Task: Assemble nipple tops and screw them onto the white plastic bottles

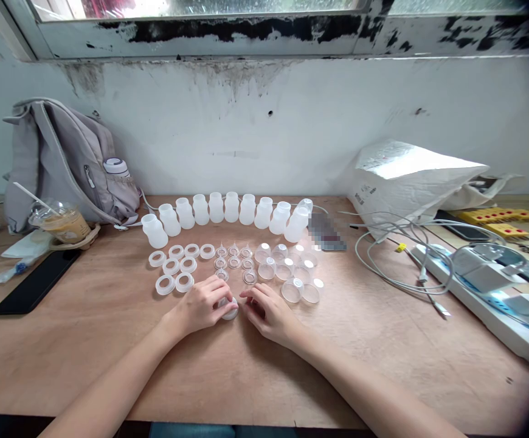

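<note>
My left hand (205, 302) has its fingers closed around a small whitish round bottle part (231, 309), mostly hidden by the fingers. Just right of it, my right hand (268, 311) rests with fingers bent and apart, nothing visible between them. Beyond the left hand lie several white screw rings (165, 284). In the middle are several clear bottle nipples (234, 261), and to the right several clear dome caps (292, 290). Behind them, small frosted bottles (231, 207) stand upright in a curved row. A clear cap (307, 205) is by the rightmost bottle.
Along the left are a grey backpack (59, 158), an iced drink cup (66, 224) and a black phone-like slab (39, 281). A white bag (401, 182), looped cables (378, 249) and a power strip (487, 304) occupy the right side of the wooden table (191, 377).
</note>
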`<state>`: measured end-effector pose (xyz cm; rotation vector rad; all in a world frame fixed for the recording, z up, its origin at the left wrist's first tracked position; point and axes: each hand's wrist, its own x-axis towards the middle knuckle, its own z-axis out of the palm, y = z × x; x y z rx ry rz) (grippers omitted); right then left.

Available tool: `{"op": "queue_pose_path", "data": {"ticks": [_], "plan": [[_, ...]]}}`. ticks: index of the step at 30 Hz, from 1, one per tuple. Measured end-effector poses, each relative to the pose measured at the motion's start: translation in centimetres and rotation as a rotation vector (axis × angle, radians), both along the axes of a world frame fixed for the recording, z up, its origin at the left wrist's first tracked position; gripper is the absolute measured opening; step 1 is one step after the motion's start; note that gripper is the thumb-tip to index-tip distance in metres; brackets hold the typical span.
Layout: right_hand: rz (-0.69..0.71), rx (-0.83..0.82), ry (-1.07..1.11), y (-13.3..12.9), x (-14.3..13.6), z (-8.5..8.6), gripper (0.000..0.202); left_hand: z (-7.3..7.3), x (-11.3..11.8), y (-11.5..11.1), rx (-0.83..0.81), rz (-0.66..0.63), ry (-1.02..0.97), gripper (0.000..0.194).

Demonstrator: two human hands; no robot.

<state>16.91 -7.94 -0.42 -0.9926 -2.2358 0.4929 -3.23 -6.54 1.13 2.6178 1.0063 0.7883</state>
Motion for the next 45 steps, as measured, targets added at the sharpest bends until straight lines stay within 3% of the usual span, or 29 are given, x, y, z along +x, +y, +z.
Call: {"op": "queue_pose_path", "data": {"ticks": [4, 14, 20, 25, 31, 38, 45], "plan": [[0.005, 0.009, -0.015, -0.1, 0.0, 0.0, 0.020, -0.4, 0.1, 0.1, -0.016, 0.066, -0.098, 0.018], [0.015, -0.003, -0.004, -0.1, 0.0, -0.1, 0.020, 1.2, -0.7, 0.1, -0.068, 0.067, -0.014, 0.015], [0.001, -0.058, 0.090, -0.4, 0.1, 0.3, 0.034, 0.6, 0.6, -0.3, -0.460, 0.173, -0.359, 0.021], [-0.033, -0.085, 0.165, -0.6, -0.1, 0.3, 0.010, 0.3, 1.6, -0.7, -0.650, 0.136, -0.462, 0.022], [-0.150, -0.219, 0.285, -0.4, -0.5, 0.2, 0.006, 0.5, 1.6, -1.2, -0.657, 0.092, -0.443, 0.024], [-0.188, -0.214, 0.302, -0.4, -0.8, 0.3, 0.010, 0.3, 2.3, -1.9, -0.515, 0.119, -0.333, 0.018], [-0.082, -0.369, 0.378, -0.6, -1.1, 0.9, 0.013, 0.8, 2.6, -2.2, -0.535, 0.192, -0.352, 0.012]]}}
